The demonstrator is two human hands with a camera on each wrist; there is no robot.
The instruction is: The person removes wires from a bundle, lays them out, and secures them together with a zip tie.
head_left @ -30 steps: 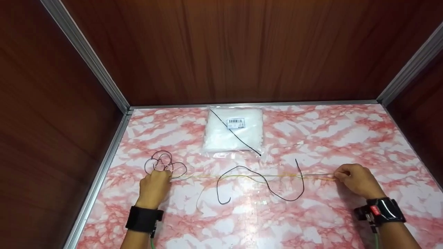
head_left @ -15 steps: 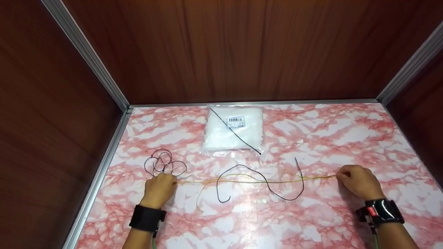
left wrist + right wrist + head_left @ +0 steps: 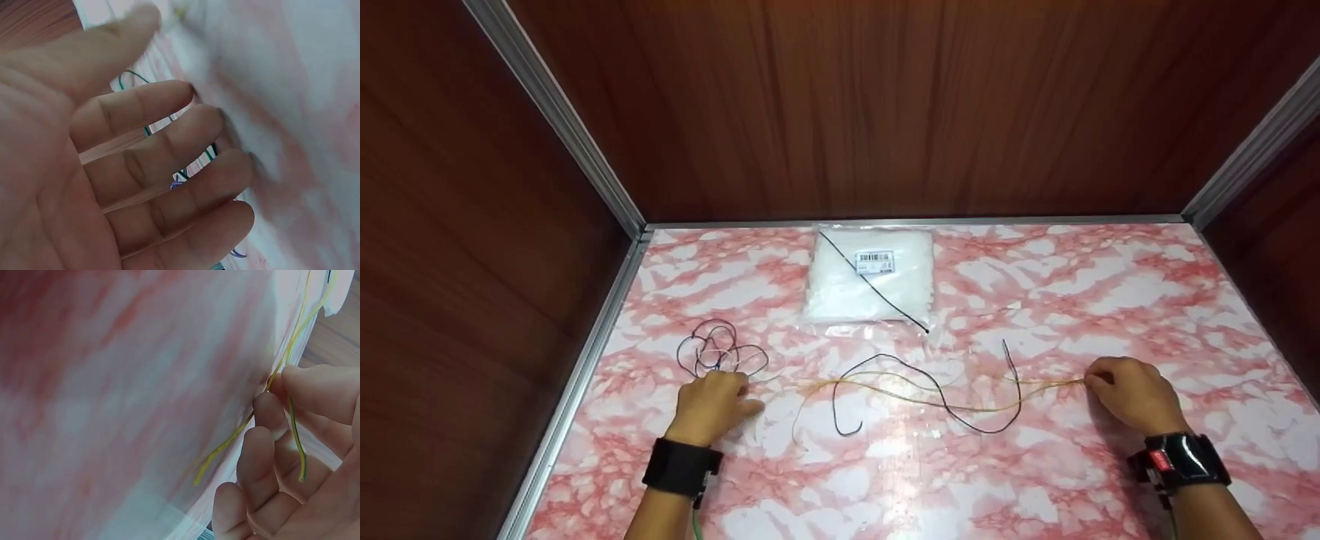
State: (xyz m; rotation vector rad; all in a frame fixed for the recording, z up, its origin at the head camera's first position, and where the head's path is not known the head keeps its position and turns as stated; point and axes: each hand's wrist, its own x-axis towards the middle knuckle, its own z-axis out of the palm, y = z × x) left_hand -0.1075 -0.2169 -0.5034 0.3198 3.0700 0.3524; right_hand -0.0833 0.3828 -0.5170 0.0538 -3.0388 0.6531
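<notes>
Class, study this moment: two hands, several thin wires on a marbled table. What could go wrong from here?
1. The right hand pinches only the tip of the yellow wires, so a pull may slip them free.
2. The open left hand grips nothing, so that end may drag.
3. The black wire crosses the yellow wires and may snag, as may the tangled coil.
</notes>
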